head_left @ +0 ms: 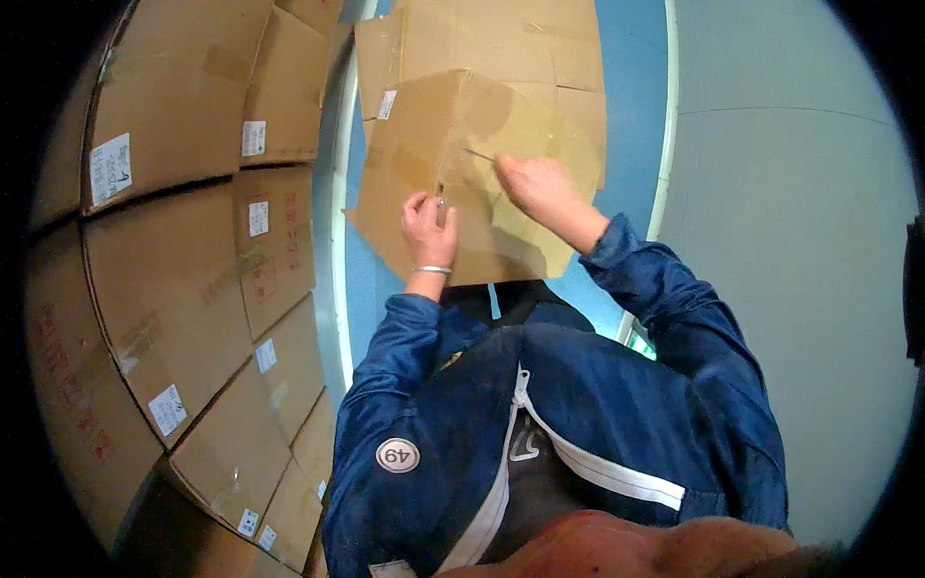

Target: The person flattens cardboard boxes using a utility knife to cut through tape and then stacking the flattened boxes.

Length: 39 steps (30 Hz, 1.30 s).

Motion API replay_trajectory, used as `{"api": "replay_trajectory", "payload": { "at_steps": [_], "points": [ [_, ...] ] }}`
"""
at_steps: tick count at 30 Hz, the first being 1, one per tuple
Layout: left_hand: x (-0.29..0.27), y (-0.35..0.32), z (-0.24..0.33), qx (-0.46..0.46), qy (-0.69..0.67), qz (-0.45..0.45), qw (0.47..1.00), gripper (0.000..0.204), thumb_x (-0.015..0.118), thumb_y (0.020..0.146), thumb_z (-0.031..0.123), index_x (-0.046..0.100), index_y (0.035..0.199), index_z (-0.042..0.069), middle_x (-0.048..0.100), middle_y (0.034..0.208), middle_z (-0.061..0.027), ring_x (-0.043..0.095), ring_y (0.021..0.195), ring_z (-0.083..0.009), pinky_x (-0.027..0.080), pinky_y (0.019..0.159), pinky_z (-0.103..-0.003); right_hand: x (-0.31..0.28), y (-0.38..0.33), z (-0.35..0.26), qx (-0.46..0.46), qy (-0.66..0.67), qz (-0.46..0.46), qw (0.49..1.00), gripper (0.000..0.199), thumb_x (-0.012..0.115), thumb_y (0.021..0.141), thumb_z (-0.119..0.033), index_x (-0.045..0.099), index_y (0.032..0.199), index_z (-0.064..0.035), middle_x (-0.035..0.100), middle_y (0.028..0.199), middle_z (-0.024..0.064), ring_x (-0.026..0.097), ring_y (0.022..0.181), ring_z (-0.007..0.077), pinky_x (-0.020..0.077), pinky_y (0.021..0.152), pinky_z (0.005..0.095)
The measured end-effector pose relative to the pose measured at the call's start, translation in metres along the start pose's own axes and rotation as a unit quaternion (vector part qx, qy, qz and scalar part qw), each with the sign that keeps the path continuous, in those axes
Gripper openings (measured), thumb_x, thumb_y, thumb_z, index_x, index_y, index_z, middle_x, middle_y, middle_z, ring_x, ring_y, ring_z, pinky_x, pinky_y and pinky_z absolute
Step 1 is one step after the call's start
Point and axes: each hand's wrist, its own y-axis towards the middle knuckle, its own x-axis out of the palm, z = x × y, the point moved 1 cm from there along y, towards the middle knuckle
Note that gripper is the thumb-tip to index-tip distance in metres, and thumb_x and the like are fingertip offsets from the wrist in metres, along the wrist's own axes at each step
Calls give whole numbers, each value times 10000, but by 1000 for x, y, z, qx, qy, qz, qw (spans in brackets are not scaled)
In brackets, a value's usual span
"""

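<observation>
A brown cardboard box is in front of me, its right part yellowish in the light. On its near part rests my left hand, thumb and fingers apart, beside a small dark spot in the cardboard. A light band circles that wrist. Further right, my right hand is closed around a thin, dark, pointed tool; its kind is not clear and the grip hides its handle. The tip points left, near the edge running down the box's middle. A white label sits on the box's upper left.
More cardboard lies beyond the box. Stacked cartons with white labels form a wall at my left. Blue floor runs between pale strips, with a grey surface on the right.
</observation>
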Motion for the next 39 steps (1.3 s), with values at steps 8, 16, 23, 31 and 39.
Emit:
{"api": "replay_trajectory", "payload": {
  "at_steps": [8,16,23,31,39],
  "points": [
    [2,-20,42,-5,40,-13,999,218,642,701,124,589,897,45,556,1035,-152,465,1037,-330,369,877,-468,53,31,-8,-279,-1,208,937,98,541,745,-189,526,769,-96,578,732,86,555,787,242,418,752,391],
    [-14,0,20,98,92,-4,991,153,649,722,162,602,836,71,594,912,-98,508,1001,-272,376,860,-421,33,62,-26,-314,-65,92,943,134,566,760,-222,534,750,-92,602,646,74,597,684,250,417,695,369],
    [-18,4,8,140,119,11,983,182,666,731,187,608,851,62,603,892,-93,523,977,-260,363,861,-431,41,65,-24,-324,-31,70,943,151,536,814,-208,515,774,-63,575,627,107,575,657,296,394,676,388],
    [-35,40,-21,198,96,17,975,273,723,691,206,593,858,33,585,910,-135,527,936,-289,380,845,-429,4,55,-25,-341,81,81,933,168,503,857,-204,525,809,-44,563,666,143,561,693,319,373,697,408],
    [-47,78,-27,172,98,-9,980,291,692,734,177,578,949,18,579,931,-146,525,943,-301,374,855,-426,8,119,-43,-332,129,124,926,192,499,868,-202,489,760,-44,545,646,157,538,645,345,369,677,412]
  ]
}}
